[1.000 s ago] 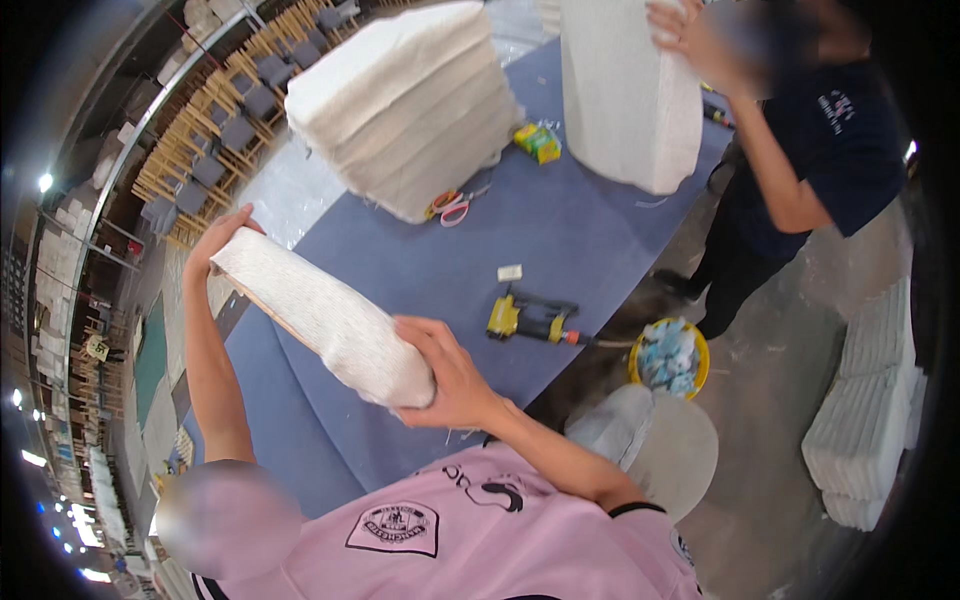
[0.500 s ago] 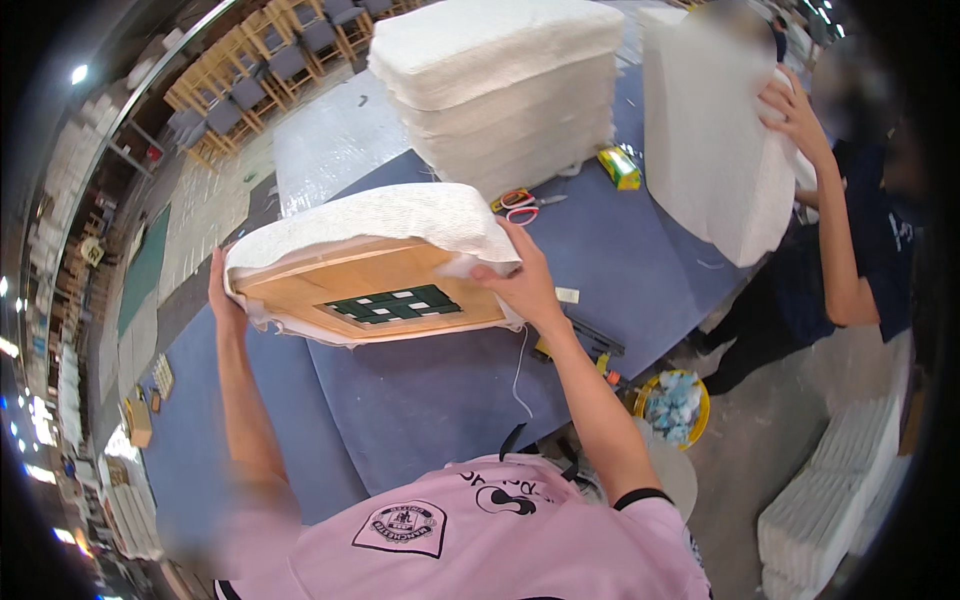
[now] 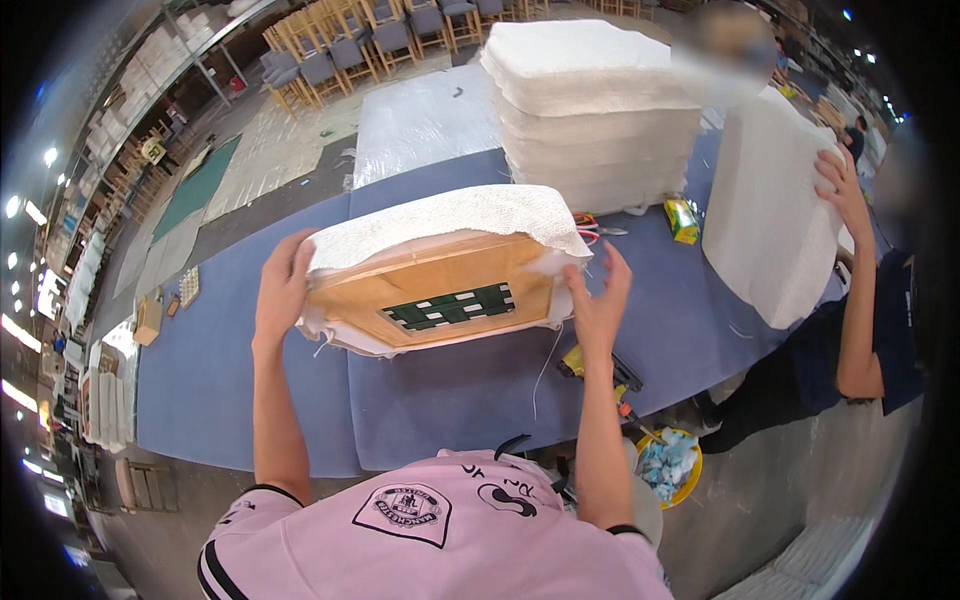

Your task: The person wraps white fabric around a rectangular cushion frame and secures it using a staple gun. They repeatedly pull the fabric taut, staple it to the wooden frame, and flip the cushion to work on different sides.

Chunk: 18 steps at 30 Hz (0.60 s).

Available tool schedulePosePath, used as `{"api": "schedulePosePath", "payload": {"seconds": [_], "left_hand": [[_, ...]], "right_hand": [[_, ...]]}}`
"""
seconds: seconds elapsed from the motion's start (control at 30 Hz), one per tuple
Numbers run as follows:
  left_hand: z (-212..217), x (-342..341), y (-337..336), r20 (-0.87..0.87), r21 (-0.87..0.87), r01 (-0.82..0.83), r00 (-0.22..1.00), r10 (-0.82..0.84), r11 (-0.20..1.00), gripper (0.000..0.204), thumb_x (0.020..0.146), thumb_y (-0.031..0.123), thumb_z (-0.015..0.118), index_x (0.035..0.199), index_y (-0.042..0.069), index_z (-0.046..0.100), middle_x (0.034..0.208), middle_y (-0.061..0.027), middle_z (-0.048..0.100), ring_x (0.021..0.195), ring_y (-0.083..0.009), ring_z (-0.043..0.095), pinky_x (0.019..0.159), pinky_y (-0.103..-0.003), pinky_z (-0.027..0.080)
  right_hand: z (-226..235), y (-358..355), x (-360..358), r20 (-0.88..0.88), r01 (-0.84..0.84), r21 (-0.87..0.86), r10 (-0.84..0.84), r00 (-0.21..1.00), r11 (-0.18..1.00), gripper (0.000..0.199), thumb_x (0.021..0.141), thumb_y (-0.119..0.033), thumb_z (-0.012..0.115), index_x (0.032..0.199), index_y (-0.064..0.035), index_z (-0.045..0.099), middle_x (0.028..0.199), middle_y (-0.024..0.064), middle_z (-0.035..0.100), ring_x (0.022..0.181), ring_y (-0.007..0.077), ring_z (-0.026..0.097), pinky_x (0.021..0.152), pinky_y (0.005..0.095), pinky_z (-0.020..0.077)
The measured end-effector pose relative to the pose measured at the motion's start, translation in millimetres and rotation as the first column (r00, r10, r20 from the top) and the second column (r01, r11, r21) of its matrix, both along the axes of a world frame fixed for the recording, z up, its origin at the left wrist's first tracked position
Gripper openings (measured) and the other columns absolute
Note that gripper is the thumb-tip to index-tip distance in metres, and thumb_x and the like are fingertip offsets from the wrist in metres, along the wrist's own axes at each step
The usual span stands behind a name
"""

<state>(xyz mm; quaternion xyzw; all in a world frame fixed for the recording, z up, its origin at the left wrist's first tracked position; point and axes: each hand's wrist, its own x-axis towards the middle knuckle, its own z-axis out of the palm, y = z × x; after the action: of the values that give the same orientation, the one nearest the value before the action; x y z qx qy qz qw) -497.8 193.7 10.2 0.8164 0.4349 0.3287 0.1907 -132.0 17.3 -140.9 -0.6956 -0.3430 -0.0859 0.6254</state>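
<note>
A white fabric-covered seat cushion (image 3: 440, 225) is tilted up over the blue table, its wooden underside towards me. Dark green webbing crosses the opening in the wood, and loose fabric hangs along the lower edge. My left hand (image 3: 284, 290) grips the cushion's left end, fingers on the outer side. At the right corner is my right hand (image 3: 600, 305), its thumb by the wooden edge and its fingers apart, not wrapped round the cushion. A loose thread hangs below that corner. Near my right wrist, a yellow-and-black staple gun (image 3: 625, 374) lies on the table.
A stack of white cushions (image 3: 600, 130) stands behind on the blue table (image 3: 240, 390). Red-handled scissors (image 3: 600, 231) and a yellow-green box (image 3: 682, 220) lie nearby. At right, a co-worker's hand (image 3: 848, 195) holds a white cushion (image 3: 765, 205). A yellow bucket (image 3: 697, 485) stands below.
My right hand has loosened from the cushion's corner, its fingers spreading. The view has turned left, so the table and stack appear farther right. My left hand still holds its end.
</note>
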Motion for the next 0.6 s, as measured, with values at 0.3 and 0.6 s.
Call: {"api": "schedulePosePath", "payload": {"seconds": [0.3, 0.6], "left_hand": [[56, 122, -38, -0.518, 0.058, 0.641, 0.675, -0.526, 0.766, 0.072, 0.098, 0.047, 0.062, 0.154, 0.005, 0.043, 0.143, -0.0243, 0.056, 0.127, -0.0435, 0.056, 0.106, -0.047, 0.046], [80, 211, -26, -0.454, -0.379, 0.614, 0.529, -0.717, 0.693, 0.083, 0.106, 0.056, 0.049, 0.161, -0.002, 0.027, 0.159, -0.0272, 0.041, 0.142, -0.0402, 0.047, 0.117, -0.045, 0.039]], "right_hand": [[79, -23, -63, -0.656, -0.553, 0.509, 0.713, 0.247, 0.660, 0.042, 0.105, -0.039, 0.063, 0.098, 0.0020, 0.071, 0.078, 0.0096, 0.071, 0.065, 0.0171, 0.068, 0.059, 0.0301, 0.0564], [69, -3, -58, -0.543, -0.300, 0.720, 0.778, 0.316, 0.625, 0.050, 0.104, -0.035, 0.063, 0.072, 0.0027, 0.070, 0.059, 0.0117, 0.064, 0.049, 0.0186, 0.060, 0.050, 0.0302, 0.0484]]}}
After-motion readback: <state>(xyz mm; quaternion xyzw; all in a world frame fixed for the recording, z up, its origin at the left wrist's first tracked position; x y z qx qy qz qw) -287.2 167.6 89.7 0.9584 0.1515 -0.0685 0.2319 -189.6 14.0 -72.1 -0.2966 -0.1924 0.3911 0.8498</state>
